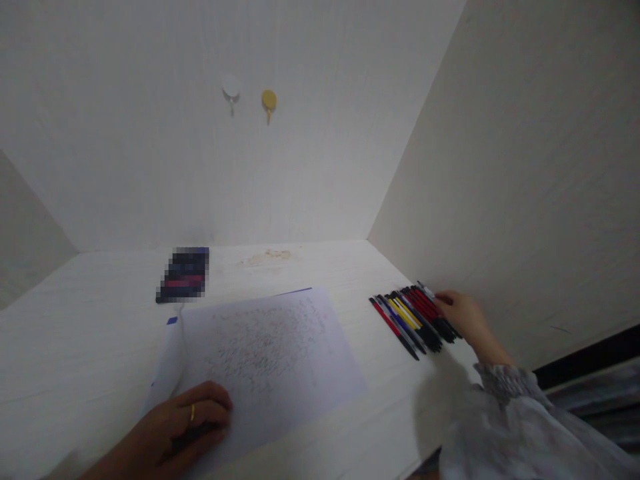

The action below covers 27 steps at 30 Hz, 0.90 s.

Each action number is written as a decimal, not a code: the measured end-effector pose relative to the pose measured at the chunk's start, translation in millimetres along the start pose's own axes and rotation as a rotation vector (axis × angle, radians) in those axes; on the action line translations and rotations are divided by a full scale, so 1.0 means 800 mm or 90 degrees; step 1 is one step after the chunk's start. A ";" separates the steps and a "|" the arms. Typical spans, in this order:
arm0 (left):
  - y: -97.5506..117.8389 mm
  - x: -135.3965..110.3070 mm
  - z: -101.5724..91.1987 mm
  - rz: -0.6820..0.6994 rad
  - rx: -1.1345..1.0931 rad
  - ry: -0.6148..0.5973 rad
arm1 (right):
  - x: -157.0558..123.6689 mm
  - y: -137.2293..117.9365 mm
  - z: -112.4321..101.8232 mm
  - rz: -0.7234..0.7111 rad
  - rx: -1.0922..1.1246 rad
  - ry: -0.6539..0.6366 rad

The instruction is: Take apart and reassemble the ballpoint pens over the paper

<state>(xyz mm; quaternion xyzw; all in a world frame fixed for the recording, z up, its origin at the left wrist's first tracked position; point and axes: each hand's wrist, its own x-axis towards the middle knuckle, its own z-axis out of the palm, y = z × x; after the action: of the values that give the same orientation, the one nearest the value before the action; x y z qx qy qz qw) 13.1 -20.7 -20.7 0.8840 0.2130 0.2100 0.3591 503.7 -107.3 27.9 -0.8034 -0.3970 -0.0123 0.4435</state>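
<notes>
Left hand point(170, 433): rests on the near left corner of the paper point(270, 353), palm down, fingers curled inward. A ring point(192, 413) sits on one finger. A dark shape shows under the curled fingers; it may be a pen, but the view is too soft to confirm, so whether the hand has hold of anything cannot be told.

Right hand point(463, 317): extended to the right side of the tabletop point(75, 333), close to the side wall point(525, 200). The fingertips touch the wall-side end of the pens point(413, 317). The fingers are loosely bent. Whether they grip a pen or merely rest on the row cannot be told. A grey gathered sleeve point(505, 393) covers the wrist and forearm.

Pens: laid side by side in one tight row, flat on the tabletop, angled from near left to far right. Visible barrel colours are red, blue, yellow and black. The row lies just beside the side wall, well apart from the paper.

Paper: a white sheet covered with scribbled lines, lying flat at the centre of the tabletop, with its left edge curling up.

Other items: a dark rectangular object point(184, 275), pixelated, lies on the tabletop beyond the paper's far left corner. Two hooks are fixed to the back wall, one white point(231, 90) and one yellow point(269, 100), side by side.
</notes>
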 end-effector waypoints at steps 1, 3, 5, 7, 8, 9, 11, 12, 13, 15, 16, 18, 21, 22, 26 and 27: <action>0.000 0.000 0.000 0.006 0.001 -0.009 | -0.001 0.002 0.003 -0.010 -0.118 0.002; 0.000 0.000 -0.002 0.010 0.009 -0.020 | -0.004 0.003 0.012 -0.020 -0.329 -0.026; 0.000 0.000 -0.004 0.004 0.020 -0.015 | -0.006 0.002 0.023 -0.037 -0.435 -0.040; -0.001 0.000 -0.005 0.002 0.026 -0.025 | -0.006 0.004 0.032 -0.054 -0.494 -0.046; -0.001 0.000 -0.005 0.004 0.026 -0.040 | -0.005 0.006 0.036 -0.057 -0.515 -0.046; -0.001 0.000 -0.005 0.005 0.026 -0.050 | -0.004 0.009 0.040 -0.057 -0.533 -0.044; -0.001 0.000 -0.003 0.007 0.019 -0.049 | 0.000 0.016 0.043 -0.057 -0.559 -0.039; 0.000 0.000 -0.003 0.006 0.014 -0.036 | 0.002 0.019 0.044 -0.058 -0.569 -0.035; 0.000 0.000 -0.003 0.003 0.009 -0.023 | 0.004 0.022 0.044 -0.060 -0.577 -0.032; 0.002 0.001 -0.004 -0.005 0.002 -0.034 | 0.006 0.026 0.043 -0.071 -0.587 -0.030; 0.003 0.002 -0.006 -0.009 -0.001 -0.054 | 0.007 0.027 0.043 -0.076 -0.590 -0.033; 0.006 0.003 -0.011 -0.017 -0.007 -0.096 | 0.007 0.027 0.041 -0.087 -0.600 -0.034; 0.012 0.004 -0.017 -0.029 -0.021 -0.123 | 0.002 0.020 0.039 -0.125 -0.609 -0.019; 0.014 0.005 -0.018 -0.035 -0.023 -0.122 | 0.000 0.016 0.039 -0.142 -0.606 -0.009; 0.021 0.004 -0.018 -0.036 -0.026 -0.084 | -0.011 -0.013 0.043 -0.218 -0.555 0.033; 0.022 0.005 -0.017 -0.043 -0.025 -0.073 | -0.015 -0.024 0.046 -0.241 -0.532 0.037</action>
<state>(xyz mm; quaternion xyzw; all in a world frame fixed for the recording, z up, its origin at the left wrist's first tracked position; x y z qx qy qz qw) 12.7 -22.5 1.8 0.8797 0.2180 0.1508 0.3948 471.1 -82.4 14.6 -0.8259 -0.4855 -0.2747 0.0822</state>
